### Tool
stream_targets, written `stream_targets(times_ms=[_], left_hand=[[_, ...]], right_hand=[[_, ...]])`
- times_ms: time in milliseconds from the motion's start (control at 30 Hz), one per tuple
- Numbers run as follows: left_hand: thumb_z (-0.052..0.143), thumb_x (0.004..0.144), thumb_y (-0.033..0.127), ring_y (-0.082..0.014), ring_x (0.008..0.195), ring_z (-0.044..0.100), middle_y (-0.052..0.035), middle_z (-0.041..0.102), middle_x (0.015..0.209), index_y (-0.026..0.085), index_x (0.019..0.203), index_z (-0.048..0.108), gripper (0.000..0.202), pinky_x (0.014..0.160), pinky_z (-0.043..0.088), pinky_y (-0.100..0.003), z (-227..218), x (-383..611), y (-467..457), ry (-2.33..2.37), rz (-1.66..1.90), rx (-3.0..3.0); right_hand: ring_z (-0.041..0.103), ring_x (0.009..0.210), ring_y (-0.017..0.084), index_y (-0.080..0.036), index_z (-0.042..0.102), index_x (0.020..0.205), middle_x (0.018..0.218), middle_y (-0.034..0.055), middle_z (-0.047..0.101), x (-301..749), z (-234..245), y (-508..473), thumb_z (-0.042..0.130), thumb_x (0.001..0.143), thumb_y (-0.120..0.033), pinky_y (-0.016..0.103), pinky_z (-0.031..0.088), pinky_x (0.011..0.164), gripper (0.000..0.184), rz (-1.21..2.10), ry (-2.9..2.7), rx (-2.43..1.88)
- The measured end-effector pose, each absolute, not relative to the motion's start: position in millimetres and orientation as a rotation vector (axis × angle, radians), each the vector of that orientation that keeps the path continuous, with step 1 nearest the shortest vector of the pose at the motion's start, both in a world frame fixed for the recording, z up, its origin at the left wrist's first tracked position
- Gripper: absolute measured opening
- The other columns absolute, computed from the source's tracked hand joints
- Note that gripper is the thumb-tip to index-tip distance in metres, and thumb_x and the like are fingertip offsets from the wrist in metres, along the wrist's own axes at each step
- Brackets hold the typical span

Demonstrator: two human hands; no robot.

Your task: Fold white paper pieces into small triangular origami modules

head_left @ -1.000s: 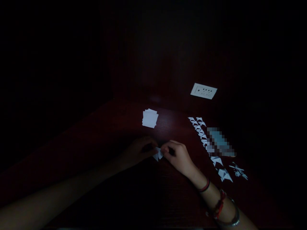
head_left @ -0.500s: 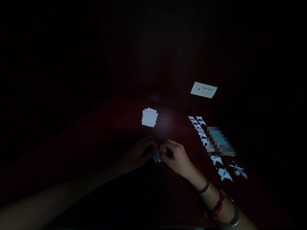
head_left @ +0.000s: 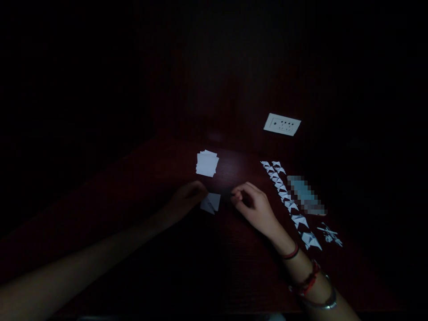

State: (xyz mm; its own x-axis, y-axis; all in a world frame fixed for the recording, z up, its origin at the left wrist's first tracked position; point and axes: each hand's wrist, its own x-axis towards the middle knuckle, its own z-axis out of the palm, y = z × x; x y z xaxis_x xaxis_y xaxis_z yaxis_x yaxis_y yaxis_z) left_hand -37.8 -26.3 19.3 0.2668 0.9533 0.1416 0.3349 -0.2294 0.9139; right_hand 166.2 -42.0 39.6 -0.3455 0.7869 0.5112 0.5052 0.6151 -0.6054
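Our L hand pinches the paper by its L edge, nr the stack; our R hand is apart, curled, can't tell if clenched. Prob. light, thin, easily creased: we'd best hold 2 edges.

One head-worn camera looks forward and down, from near above the table, towards the wall with the socket.
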Motion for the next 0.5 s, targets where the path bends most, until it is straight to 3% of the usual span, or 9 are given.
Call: stream_targets(times_ms=[100, 200, 333, 500], left_hand=[[0.046, 0.079, 0.034, -0.0115, 0.063, 0.047, 0.0037, 0.048, 0.067, 0.016, 0.071, 0.048, 0.019, 0.057, 0.037, -0.022, 18.7, -32.0, -30.1, 1.107, 0.946, 1.745], [0.047, 0.079, 0.033, -0.0109, 0.062, 0.046, 0.0041, 0.048, 0.067, 0.016, 0.073, 0.049, 0.018, 0.056, 0.036, -0.021, 16.7, -28.7, -32.1, 1.086, 0.909, 1.764], [0.052, 0.077, 0.032, -0.0124, 0.071, 0.05, 0.0026, 0.052, 0.077, 0.017, 0.083, 0.051, 0.016, 0.063, 0.04, -0.023, 9.8, -30.7, -27.7, 1.006, 0.886, 1.746], [0.061, 0.071, 0.027, -0.014, 0.077, 0.054, 0.0024, 0.055, 0.08, 0.02, 0.097, 0.049, 0.03, 0.069, 0.042, -0.026, 7.9, -32.7, -25.8, 0.948, 0.854, 1.67]], right_hand=[[0.05, 0.071, 0.012, -0.018, 0.055, 0.093, 0.079, 0.0014, 0.054, 159.8, 33.1, -42.0, 0.052, 0.073, -0.014, 0.024, 0.04, 0.066, 0.02, 0.529, -2.068, -0.993], [0.051, 0.068, 0.011, -0.018, 0.053, 0.096, 0.074, 0.0, 0.055, 154.2, 25.0, -41.7, 0.05, 0.073, -0.012, 0.024, 0.041, 0.066, 0.024, 0.614, -2.044, -1.013], [0.049, 0.061, 0.009, -0.019, 0.051, 0.091, 0.068, -0.0027, 0.053, 153.4, 19.3, -40.3, 0.048, 0.073, -0.012, 0.021, 0.04, 0.059, 0.019, 0.761, -1.892, -1.021], [0.05, 0.064, 0.011, -0.016, 0.06, 0.077, 0.07, 0.0007, 0.057, 156.2, 16.7, -36.8, 0.049, 0.076, -0.018, 0.022, 0.04, 0.059, 0.011, 0.836, -1.835, -1.048]])
